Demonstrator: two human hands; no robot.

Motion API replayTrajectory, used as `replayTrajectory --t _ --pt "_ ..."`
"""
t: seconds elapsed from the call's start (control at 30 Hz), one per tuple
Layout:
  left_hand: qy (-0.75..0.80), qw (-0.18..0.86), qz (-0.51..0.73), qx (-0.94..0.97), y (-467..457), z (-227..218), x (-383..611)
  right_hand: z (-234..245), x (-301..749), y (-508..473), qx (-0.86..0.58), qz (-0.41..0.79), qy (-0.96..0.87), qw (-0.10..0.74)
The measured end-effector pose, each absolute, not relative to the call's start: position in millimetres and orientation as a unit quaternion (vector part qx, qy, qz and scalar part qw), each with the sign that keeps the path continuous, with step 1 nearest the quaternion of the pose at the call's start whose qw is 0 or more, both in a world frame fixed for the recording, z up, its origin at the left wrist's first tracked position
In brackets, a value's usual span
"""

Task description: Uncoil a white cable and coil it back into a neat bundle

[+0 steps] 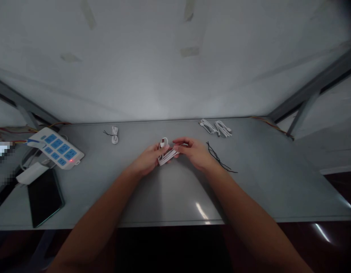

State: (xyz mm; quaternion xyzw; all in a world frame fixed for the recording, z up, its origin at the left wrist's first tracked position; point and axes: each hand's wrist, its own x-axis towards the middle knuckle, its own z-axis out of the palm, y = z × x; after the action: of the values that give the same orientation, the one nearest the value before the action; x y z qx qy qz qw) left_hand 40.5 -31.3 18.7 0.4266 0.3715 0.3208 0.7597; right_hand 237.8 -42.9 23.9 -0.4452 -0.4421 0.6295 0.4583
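A white USB cable [167, 156], folded into loops, is held between my two hands above the middle of the table. My left hand [149, 158] is closed around its left end, where the USB plug [162, 143] sticks up near the thumb. At the other end, the thumb and fingers of my right hand [192, 151] pinch the loops. Just right of that hand lie several thin black twist ties [219, 158]. One coiled white cable [114, 135] with a black tie around it rests further left on the table.
Two more folded white cables [216, 128] lie by the back edge of the grey table [277, 170]. On the left are a white power strip [57, 148] with blue sockets and a lit red lamp, a white adapter [32, 173] and a dark phone [45, 197]. A pale wall rises behind.
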Motion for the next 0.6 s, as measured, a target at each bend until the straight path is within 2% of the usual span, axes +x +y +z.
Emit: replayTrajectory --t 0.27,0.6 --pt "0.517 0.615 0.398 0.443 -20.9 9.3 36.6 28.9 238.6 -43.8 -0.459 0.615 -0.476 0.43" --pt "0.495 0.56 0.371 0.551 -24.9 16.2 30.5 28.1 241.9 -41.3 -0.493 0.587 -0.473 0.435"
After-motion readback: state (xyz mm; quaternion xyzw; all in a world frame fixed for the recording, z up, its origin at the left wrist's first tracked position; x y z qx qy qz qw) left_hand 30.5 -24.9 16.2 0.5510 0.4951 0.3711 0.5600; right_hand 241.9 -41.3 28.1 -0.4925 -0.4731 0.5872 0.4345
